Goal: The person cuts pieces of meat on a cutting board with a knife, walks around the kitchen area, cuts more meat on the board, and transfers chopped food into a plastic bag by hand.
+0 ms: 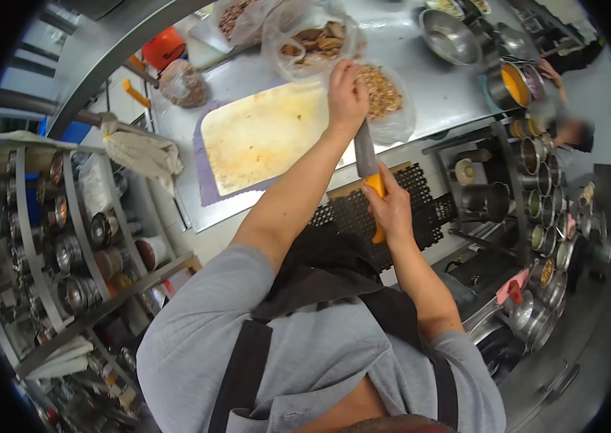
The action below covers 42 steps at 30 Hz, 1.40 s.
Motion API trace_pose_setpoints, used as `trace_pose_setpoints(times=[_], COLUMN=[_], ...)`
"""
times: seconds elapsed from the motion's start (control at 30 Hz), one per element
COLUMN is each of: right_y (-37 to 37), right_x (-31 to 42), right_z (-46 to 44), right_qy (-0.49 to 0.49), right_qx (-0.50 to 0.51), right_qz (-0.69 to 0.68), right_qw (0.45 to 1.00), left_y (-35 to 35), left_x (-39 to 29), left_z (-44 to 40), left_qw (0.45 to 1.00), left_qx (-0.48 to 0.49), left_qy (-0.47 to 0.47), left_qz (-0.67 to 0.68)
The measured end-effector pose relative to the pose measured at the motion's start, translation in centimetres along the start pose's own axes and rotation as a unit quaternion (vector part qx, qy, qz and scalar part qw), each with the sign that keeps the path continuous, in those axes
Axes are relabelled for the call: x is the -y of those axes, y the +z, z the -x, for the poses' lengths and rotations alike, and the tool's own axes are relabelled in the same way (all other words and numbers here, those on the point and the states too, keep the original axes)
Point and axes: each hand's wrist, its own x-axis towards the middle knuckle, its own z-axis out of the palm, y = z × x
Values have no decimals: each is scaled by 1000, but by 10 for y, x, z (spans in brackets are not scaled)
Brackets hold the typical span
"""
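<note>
My right hand is wrapped round the yellow handle of a knife, held in front of my apron at the table's near edge. Its broad grey blade points away from me. At the far end of the blade, my left hand is closed with its fingers curled over the blade, hiding the tip. Just beyond, to the right of that hand, lies a clear plastic bag of chopped light-brown pieces. A whitish cutting board with crumbs and stains rests on a purple cloth to the left.
Another clear bag holds larger brown pieces. A bag of reddish-brown food sits near the orange container. Metal bowls and a pot of orange liquid stand right. Shelves of pots flank me; a co-worker's arm shows far right.
</note>
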Motion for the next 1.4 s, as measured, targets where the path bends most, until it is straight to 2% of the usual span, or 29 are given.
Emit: trace_pose_setpoints(times=[0.07,0.1,0.17,0.27,0.33,0.37,0.4,0.43,0.47,0.53,0.6,0.73,0.8,0.83,0.93,1.07,1.13,1.2,1.33,1.4], right_y=[-24,-32,-39,-35,-31,-25,-18,-11,-3,7,18,33,44,49,58,54,47,39,29,24], right_x=[-12,-18,-35,-48,-40,-45,-54,-60,-59,-48,-46,-26,-33,-36,-36,-26,-19,-12,-16,-14], right_z=[19,32,58,86,88,87,83,76,69,51,31,-7,-21,-23,-24,-26,-29,-29,-29,-33], right_qy=[68,102,148,151,183,180,119,53,33,8,-27,-65,-83,-95,-65,-39,-23,-15,-9,-8], right_qx=[-35,-51,-89,-111,-92,-92,-88,-82,-83,-55,-37,9,13,18,38,48,63,67,72,81], right_qz=[-57,-87,-33,-20,22,17,41,66,40,62,92,181,199,215,210,202,199,193,165,163], right_qw=[995,990,984,982,979,979,988,993,995,997,995,981,976,972,975,977,978,979,984,983], left_y=[46,59,66,27,-21,-47,-71,-92,-110,-141,-159,-173,-180,-180,-156,-107,-88,-67,-25,-3], left_x=[20,34,60,53,55,62,72,89,100,92,105,107,109,104,85,42,46,60,85,95], left_z=[-13,-15,-21,-35,-38,-35,-30,-21,-13,8,21,19,10,3,-21,-51,-64,-88,-152,-181], left_qw=[992,993,969,982,980,976,970,946,917,842,841,866,870,870,944,958,957,950,949,866], left_qx=[67,68,215,158,200,202,199,248,291,396,435,412,397,398,282,284,289,307,290,414], left_qy=[90,91,26,93,-6,9,25,15,1,65,121,93,22,19,-1,28,32,-4,-2,44], left_qz=[-49,-36,-122,-40,-13,-76,-139,-207,-273,-360,-298,-268,-292,-290,-169,-41,10,-54,-121,-277])
